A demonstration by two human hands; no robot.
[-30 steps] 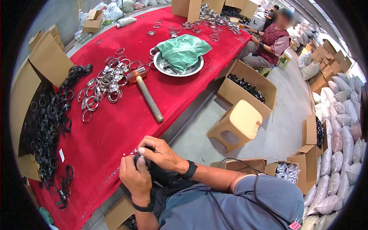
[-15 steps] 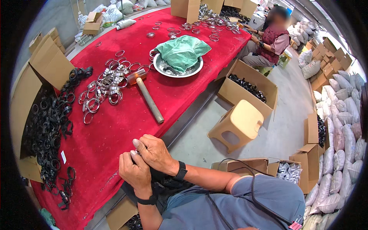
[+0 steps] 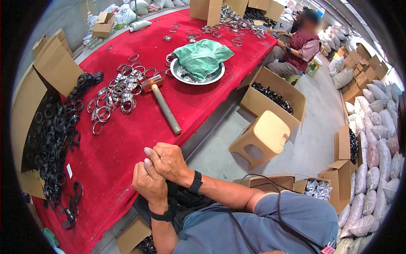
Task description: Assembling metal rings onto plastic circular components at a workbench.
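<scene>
My left hand point(image 3: 149, 181) and my right hand point(image 3: 168, 163) are side by side at the near edge of the red-covered table point(image 3: 144, 118). Both are closed, with fingers curled and thumbs raised against each other. Whatever lies inside them is hidden by the knuckles. Beyond my hands a mallet point(image 3: 165, 108) with an amber head and a grey handle rests on the cloth. Its head touches a pile of shiny metal rings point(image 3: 120, 91). Behind the mallet stands a white-rimmed metal bowl point(image 3: 198, 82) with small parts and a green cloth point(image 3: 202, 57) in it.
Black ring clamps point(image 3: 53, 144) heap out of a cardboard box point(image 3: 27, 101) at the left. To the right stand a beige plastic stool point(image 3: 268, 131) and an open box of black parts point(image 3: 296, 91). A co-worker point(image 3: 302, 46) sits at the far table side. Stacked sacks point(image 3: 372, 156) line the right.
My closed hands have shifted very slightly, the right one a little up and away. The mallet, rings and bowl stay where they were.
</scene>
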